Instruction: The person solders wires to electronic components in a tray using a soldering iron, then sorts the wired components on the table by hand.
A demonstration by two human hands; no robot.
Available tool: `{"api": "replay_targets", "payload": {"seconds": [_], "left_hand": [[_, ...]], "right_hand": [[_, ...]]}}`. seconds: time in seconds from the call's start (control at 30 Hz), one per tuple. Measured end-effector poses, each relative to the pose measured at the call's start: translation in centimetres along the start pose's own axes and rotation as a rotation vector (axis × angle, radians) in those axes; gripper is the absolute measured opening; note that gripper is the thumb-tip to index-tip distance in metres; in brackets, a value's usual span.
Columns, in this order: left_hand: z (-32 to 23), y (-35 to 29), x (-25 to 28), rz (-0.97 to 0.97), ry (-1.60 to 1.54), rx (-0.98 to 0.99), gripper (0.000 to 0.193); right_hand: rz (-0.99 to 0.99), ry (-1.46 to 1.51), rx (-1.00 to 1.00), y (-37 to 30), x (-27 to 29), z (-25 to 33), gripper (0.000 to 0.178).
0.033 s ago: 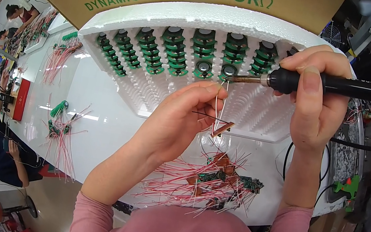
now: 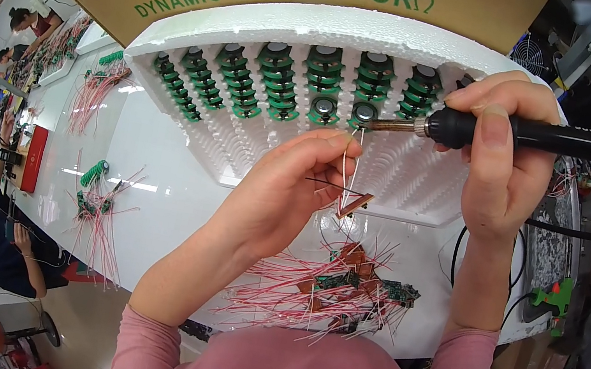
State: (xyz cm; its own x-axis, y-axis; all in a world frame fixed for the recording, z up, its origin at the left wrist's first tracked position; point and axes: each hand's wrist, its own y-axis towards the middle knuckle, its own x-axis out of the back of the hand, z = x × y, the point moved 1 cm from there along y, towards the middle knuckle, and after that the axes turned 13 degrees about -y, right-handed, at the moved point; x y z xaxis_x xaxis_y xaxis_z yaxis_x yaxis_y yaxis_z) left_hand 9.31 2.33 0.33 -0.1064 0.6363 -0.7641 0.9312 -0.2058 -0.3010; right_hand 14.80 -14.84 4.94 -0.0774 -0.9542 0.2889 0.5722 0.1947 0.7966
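Note:
My right hand [image 2: 510,155] grips a soldering iron [image 2: 452,128] by its black handle. Its metal tip points left and meets the lower edge of a small round speaker-like part [image 2: 364,113] with a silver centre and green rim. Thumb and fingers of my left hand [image 2: 299,165] pinch thin white wires [image 2: 347,164] just below that part. One wire end reaches up to the iron's tip. From the wires hangs a small brown circuit board [image 2: 353,206], beside my left fingers. Another like part [image 2: 323,109] sits just to the left.
A white foam tray [image 2: 213,158] holds several rows of green-rimmed parts [image 2: 275,74]. Behind it stands a cardboard box [image 2: 328,0]. Boards with red and white wires [image 2: 340,287] lie near me. A green glue gun [image 2: 554,297] is at right; people [image 2: 0,243] work at left.

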Motion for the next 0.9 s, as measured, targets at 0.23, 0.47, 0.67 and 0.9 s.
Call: {"api": "replay_targets", "payload": {"seconds": [0.23, 0.47, 0.67, 0.9], "left_hand": [[-0.02, -0.06, -0.2, -0.016, 0.009, 0.005, 0.014], [-0.09, -0.04, -0.11, -0.015, 0.003, 0.003, 0.013], [-0.05, -0.02, 0.05, -0.001, 0.004, 0.015, 0.016], [0.01, 0.11, -0.52, -0.052, 0.001, -0.016, 0.013]], "right_hand": [[0.007, -0.031, 0.012, 0.01, 0.16, -0.13, 0.01], [-0.009, -0.008, 0.006, -0.01, 0.11, -0.11, 0.011], [-0.003, -0.035, 0.014, -0.06, 0.23, -0.07, 0.01], [-0.006, -0.02, 0.001, -0.02, 0.17, -0.1, 0.01]]}}
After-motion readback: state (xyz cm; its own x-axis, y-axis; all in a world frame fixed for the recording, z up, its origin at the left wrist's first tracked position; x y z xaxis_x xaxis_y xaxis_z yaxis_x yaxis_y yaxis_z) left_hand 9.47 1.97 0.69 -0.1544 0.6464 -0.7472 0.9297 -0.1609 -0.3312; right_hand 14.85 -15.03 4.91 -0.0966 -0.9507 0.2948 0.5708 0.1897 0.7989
